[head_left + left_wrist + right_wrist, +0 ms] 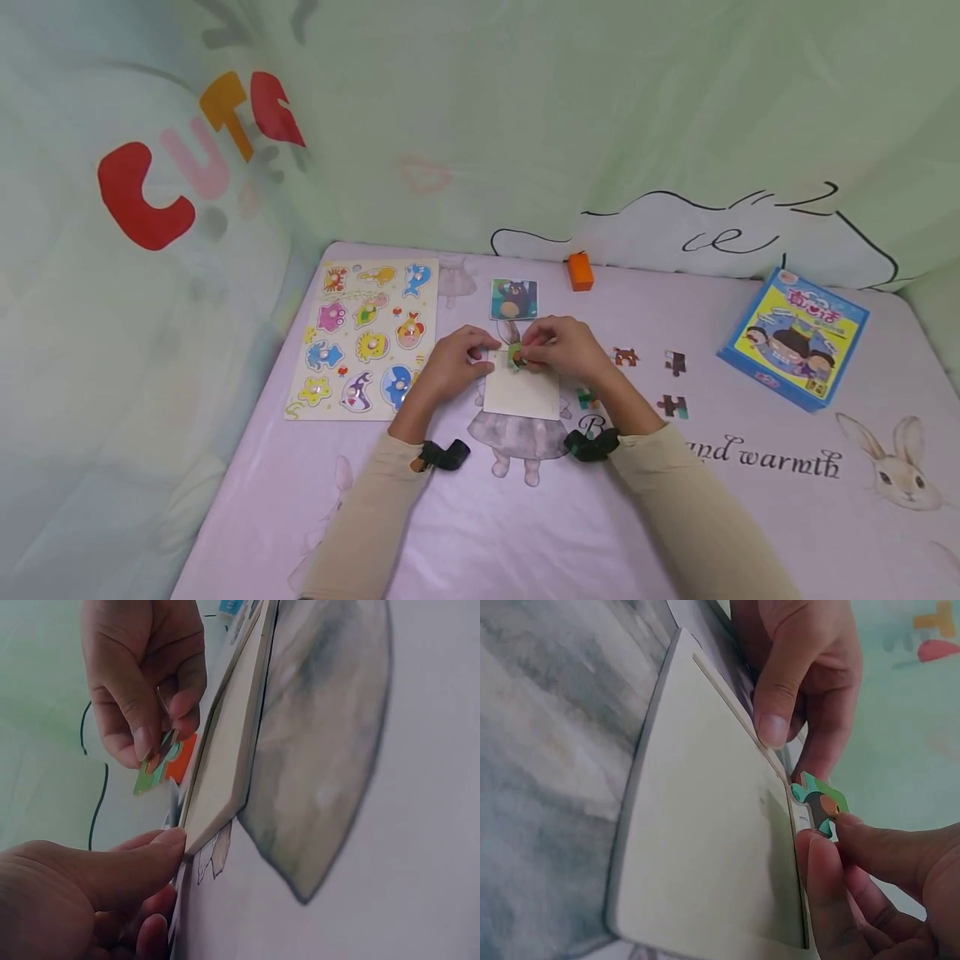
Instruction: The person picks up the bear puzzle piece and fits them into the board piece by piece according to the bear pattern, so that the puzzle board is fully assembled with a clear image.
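Beige sleeves (371, 517) were closest, left hand (452, 360) gripped the wooden puzzle tray (522, 396) at its 10 o'clock corner, right hand (564, 346) pinched a green jigsaw piece (819, 802) by its 12 o'clock rim, bear picture card (514, 300) sat just past that, loose jigsaw bits (626, 357) around 3ish.

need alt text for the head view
A person's right hand pinches a green puzzle piece at the far edge of a square tray; the left hand holds its far left corner. A bear picture lies beyond; loose pieces and a blue box lie right, an animal board left.
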`<state>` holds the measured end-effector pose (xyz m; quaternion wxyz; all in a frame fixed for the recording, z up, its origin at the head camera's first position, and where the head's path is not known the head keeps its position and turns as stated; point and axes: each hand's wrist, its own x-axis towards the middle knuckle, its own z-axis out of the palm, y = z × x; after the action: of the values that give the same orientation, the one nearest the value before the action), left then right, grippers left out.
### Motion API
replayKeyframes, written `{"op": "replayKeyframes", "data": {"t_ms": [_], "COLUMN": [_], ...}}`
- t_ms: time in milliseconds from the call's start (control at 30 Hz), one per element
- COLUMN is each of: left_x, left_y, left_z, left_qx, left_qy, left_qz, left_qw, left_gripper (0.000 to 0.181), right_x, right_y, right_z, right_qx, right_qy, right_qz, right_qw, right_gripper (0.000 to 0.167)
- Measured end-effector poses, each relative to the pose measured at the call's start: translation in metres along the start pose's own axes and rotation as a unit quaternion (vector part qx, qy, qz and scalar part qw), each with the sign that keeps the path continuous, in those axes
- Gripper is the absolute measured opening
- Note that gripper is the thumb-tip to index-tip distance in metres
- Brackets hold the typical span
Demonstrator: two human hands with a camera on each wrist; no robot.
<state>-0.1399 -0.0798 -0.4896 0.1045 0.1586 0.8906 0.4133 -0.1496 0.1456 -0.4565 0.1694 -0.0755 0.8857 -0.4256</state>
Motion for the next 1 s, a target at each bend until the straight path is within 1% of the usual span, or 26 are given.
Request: {"op": "replayKeyframes", "data": {"t_ms": [133,267,400,700,1000], "left_x": [0.0,0.0,-0.001,-0.001,-0.001], "left_y": [0.001,0.001,0.001,0.003,0.002], "left_z": [0.0,0.0,-0.001,-0.002,-0.001], "left_qx": [0.0,0.003,0.003,0.002,0.0], "left_qy": [0.0,0.001,0.0,-0.001,0.002], "left_qz": [0.0,-0.001,-0.004,-0.002,0.003], "left_qw": [1.0,1.0,1.0,1.0,1.0], "left_gripper": [0.029,0.029,0.03,0.03,0.03], "right_x": [0.002,0.003,0.004,0.005,0.007], "right_y": [-0.001,-0.003,-0.004,-0.008,-0.01], "right_z": [0.005,0.011,0.015,0.019,0.023], "right_qx": [-0.005,-0.009,-0.001,0.044,0.028], "right_qy": [0.007,0.009,0.011,0.007,0.027], "right_qz": [-0.008,0.0,0.011,0.047,0.062], "right_qw": [0.9999,0.9999,0.9999,0.9979,0.9973], "right_gripper": [0.01,0.012,0.012,0.01,0.009]}}
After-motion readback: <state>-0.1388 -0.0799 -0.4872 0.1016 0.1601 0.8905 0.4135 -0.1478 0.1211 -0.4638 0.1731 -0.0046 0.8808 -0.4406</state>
